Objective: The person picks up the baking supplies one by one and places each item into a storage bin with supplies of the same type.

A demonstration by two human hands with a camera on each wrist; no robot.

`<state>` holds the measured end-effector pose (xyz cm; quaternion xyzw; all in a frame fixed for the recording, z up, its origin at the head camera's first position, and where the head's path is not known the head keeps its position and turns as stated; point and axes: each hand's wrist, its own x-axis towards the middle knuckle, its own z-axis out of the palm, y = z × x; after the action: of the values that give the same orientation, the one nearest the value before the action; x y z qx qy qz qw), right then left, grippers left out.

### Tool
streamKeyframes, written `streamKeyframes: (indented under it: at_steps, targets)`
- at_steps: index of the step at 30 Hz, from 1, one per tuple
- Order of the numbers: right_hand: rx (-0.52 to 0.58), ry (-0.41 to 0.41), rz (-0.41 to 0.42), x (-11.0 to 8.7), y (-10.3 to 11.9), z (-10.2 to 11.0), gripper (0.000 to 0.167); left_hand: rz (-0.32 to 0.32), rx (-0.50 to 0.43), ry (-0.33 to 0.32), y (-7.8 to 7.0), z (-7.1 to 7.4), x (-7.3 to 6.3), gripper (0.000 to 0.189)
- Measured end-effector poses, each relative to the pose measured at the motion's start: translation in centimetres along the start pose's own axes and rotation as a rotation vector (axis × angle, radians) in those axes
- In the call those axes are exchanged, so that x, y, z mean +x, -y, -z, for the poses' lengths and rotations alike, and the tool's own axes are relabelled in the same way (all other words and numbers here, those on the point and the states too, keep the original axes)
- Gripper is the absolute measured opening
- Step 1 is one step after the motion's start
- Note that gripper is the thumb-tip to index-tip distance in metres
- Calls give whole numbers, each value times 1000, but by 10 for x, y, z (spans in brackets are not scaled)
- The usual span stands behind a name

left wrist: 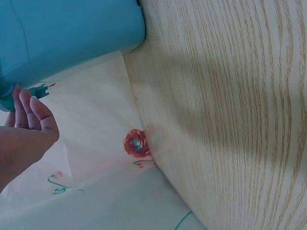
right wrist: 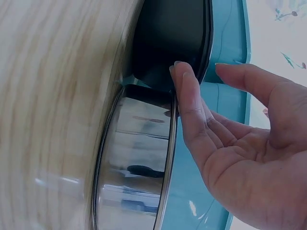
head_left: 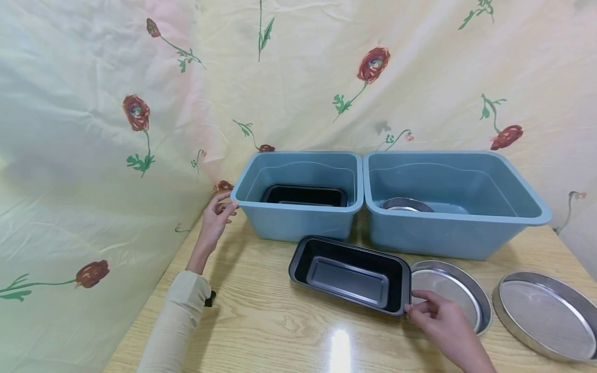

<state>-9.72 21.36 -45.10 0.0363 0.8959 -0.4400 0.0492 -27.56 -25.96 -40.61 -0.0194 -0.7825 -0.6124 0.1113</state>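
My left hand (head_left: 216, 220) pinches the front left corner of the rim of the left blue bin (head_left: 298, 223); the left wrist view shows the fingers (left wrist: 41, 112) at that rim. Inside this bin lies a black loaf pan (head_left: 305, 196). Another black loaf pan (head_left: 347, 282) rests at a slant on the table in front of the bins. My right hand (head_left: 443, 324) holds its right end by the near corner, thumb at the rim and fingers (right wrist: 189, 103) along the outer wall. Beside that end is a round silver cake pan (head_left: 440, 282).
A second round silver pan (head_left: 545, 311) stands farther right on the wooden table (head_left: 261, 331). Against the left one stands the right blue bin (head_left: 434, 235), with a round metal pan (head_left: 406, 203) inside. Flowered cloth (head_left: 298, 93) hangs behind and to the left.
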Motion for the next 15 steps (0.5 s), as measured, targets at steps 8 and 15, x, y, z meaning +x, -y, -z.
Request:
streamKeyframes:
  at_steps: [8,15]
  targets:
    - [6,27,-15,2,-1,-2,49,3,-3,-9,2,0,1,46]
    - [49,31,-2,3,-2,-4,49,9,-12,-10,0,0,0,46]
